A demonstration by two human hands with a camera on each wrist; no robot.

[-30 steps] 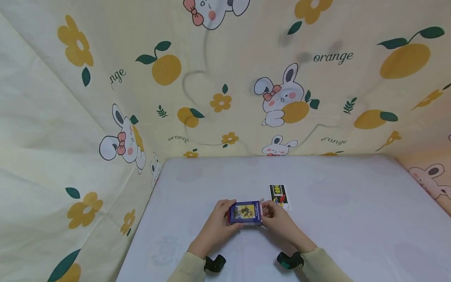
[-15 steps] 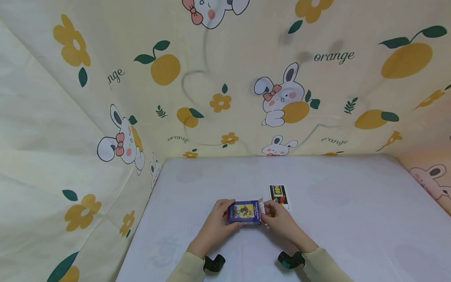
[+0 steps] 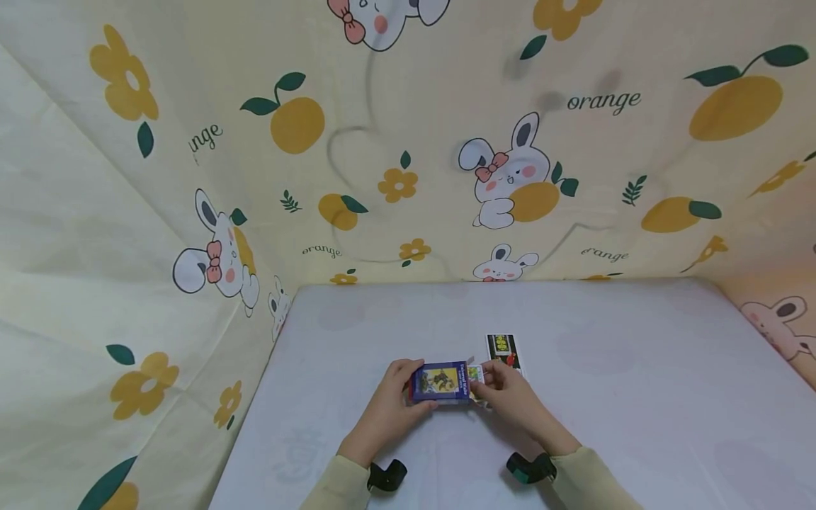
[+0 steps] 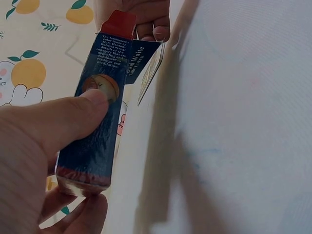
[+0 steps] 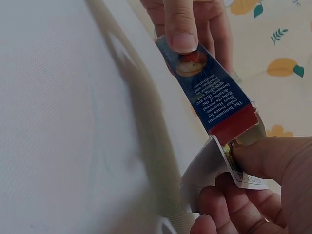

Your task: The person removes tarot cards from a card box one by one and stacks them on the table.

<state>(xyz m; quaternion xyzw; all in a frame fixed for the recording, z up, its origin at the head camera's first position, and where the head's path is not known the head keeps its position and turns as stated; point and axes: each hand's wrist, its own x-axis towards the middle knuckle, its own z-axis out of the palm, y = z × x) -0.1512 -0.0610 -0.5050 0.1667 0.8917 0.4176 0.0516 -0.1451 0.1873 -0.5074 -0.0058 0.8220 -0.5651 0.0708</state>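
In the head view my left hand (image 3: 385, 407) grips a blue tarot card box (image 3: 438, 382) by its left end, a yellow picture facing up. The left wrist view shows that thumb pressed on the box's printed narrow side (image 4: 90, 141), with fingers curled under the far end. At the opened right end my right hand (image 3: 513, 400) pinches cards (image 3: 475, 374) that stick partly out of the box. In the right wrist view the thumb lies on the cards (image 5: 251, 181) and the fingers are beneath, beside an unfolded flap (image 5: 204, 170). The cards' inner part is hidden in the box.
A single black-and-yellow picture card (image 3: 503, 346) lies on the white table (image 3: 612, 397) just behind my right hand, which partly covers it. A cream cloth (image 3: 395, 92) with rabbits and oranges hangs behind the table and along its sides.
My right hand has moved slightly right, drawing the cards farther out, so a coloured card face now shows at the box's end. The left hand still holds the box almost in place.
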